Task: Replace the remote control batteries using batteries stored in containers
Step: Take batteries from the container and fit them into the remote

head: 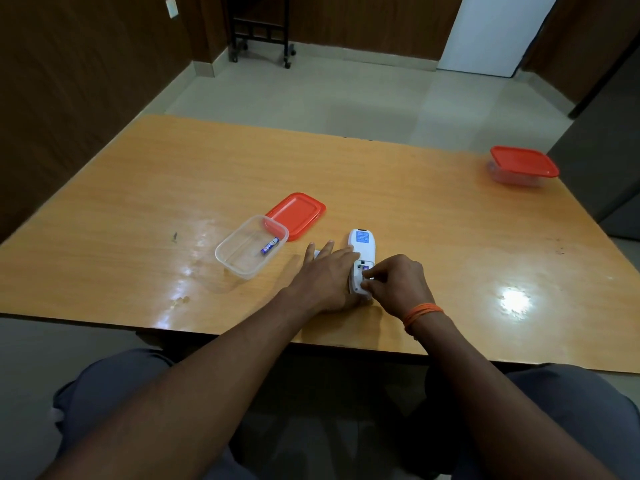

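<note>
Room: dark wood-panelled walls (69, 81), pale tiled floor (346, 98), a white door (491, 32) at far right, and a black wheeled stand (259, 32) against the far wall. Table (381, 188): orange wood-grain top, glossy, with light glare near the right front. Closed container (523, 166): clear tub under a red lid, at the far right corner of the table, well apart from everything else; contents cannot be made out. Open container (239, 261): clear rectangular tub, left of centre, holding one blue battery (270, 245) lying flat. Loose red lid (299, 214): flat on the table, its near corner tucked behind the open tub. Remote control (362, 242): white, face down near the front edge, just right of the open tub, battery bay uncovered. Left hand (325, 275): flat and relaxed on the table, fingers straight, lying against the remote's left side. Right hand (398, 282): fingers curled, pinching at the remote's open bay, where a speck of blue shows; whether it holds a battery cannot be told. Orange thread band (422, 315): around the right wrist.
</note>
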